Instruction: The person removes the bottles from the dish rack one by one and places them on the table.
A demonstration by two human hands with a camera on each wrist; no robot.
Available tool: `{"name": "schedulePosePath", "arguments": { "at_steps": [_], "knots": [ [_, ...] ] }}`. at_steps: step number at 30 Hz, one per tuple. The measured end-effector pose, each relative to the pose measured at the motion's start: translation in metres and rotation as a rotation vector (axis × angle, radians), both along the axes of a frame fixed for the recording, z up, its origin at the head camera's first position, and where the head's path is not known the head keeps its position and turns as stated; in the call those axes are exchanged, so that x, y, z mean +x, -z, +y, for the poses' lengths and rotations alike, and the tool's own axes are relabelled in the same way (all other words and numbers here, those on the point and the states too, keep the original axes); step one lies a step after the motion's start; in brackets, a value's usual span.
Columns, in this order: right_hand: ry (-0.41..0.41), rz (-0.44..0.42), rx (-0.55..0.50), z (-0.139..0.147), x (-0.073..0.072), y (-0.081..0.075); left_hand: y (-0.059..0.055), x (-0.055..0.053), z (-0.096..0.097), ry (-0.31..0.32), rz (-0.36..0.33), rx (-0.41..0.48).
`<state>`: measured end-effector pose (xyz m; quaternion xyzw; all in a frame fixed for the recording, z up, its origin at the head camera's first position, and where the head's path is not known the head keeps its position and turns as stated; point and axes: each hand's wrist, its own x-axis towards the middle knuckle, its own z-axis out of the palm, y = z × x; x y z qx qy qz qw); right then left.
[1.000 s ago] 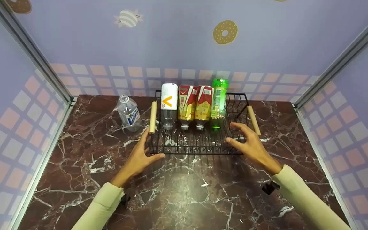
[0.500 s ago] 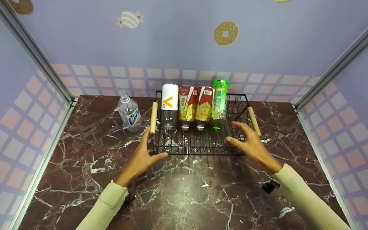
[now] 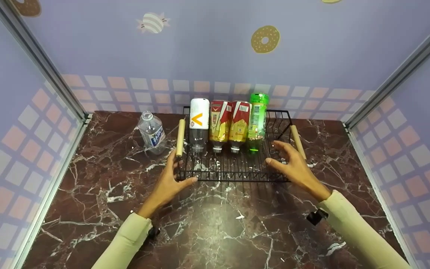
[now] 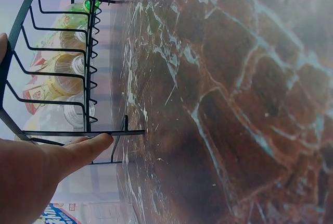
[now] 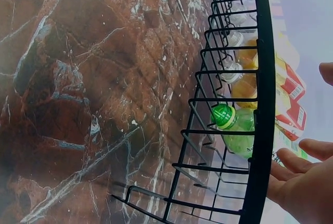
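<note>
A black wire dish rack (image 3: 233, 181) with wooden handles stands on the marbled table. Several bottles lie in it side by side, necks toward the front: one with a white label (image 3: 199, 116), two red-and-yellow ones (image 3: 220, 121), and a green one (image 3: 258, 117). My left hand (image 3: 166, 183) is at the rack's front left corner, thumb spread along the front and fingers below the left handle (image 3: 180, 137). My right hand (image 3: 293, 166) has its fingers spread over the rack's front right part, near the green cap (image 5: 223, 116), holding nothing.
A clear bottle (image 3: 151, 132) with a blue label stands uncapped on the table, left of the rack. The right wooden handle (image 3: 298, 142) lies beyond my right hand. Patterned walls (image 3: 215, 48) enclose the table at the back and both sides.
My left forearm has shifted slightly to the right, with the hand still at the rack's corner. My right hand stays almost still, and the bottles keep their places.
</note>
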<state>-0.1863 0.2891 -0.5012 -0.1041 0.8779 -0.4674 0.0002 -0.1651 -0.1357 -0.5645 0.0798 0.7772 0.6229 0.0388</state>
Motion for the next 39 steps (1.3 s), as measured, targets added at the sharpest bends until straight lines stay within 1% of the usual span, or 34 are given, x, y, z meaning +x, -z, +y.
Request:
{"name": "schedulePosePath", "arguments": {
  "at_steps": [3, 10, 18, 26, 33, 39],
  "knots": [
    [0.000, -0.004, 0.000, 0.000, 0.000, 0.001, -0.001, 0.001, 0.001, -0.009, -0.004, -0.007],
    [-0.001, 0.002, -0.009, -0.001, 0.000, 0.004, 0.003, 0.002, 0.000, -0.022, 0.006, -0.055],
    [0.002, 0.012, 0.009, 0.000, -0.004, 0.003, 0.004, 0.001, 0.000, -0.021, 0.012, -0.039],
    [0.021, 0.051, 0.042, -0.001, -0.012, -0.004, 0.003, 0.001, 0.001, -0.029, 0.022, -0.040],
    [0.020, 0.008, 0.049, 0.000, -0.018, -0.009, 0.003, 0.001, 0.002, -0.014, 0.018, 0.033],
    [0.034, -0.005, 0.063, 0.004, -0.030, -0.016, 0.005, 0.002, 0.002, -0.020, 0.025, 0.031]
  ]
}}
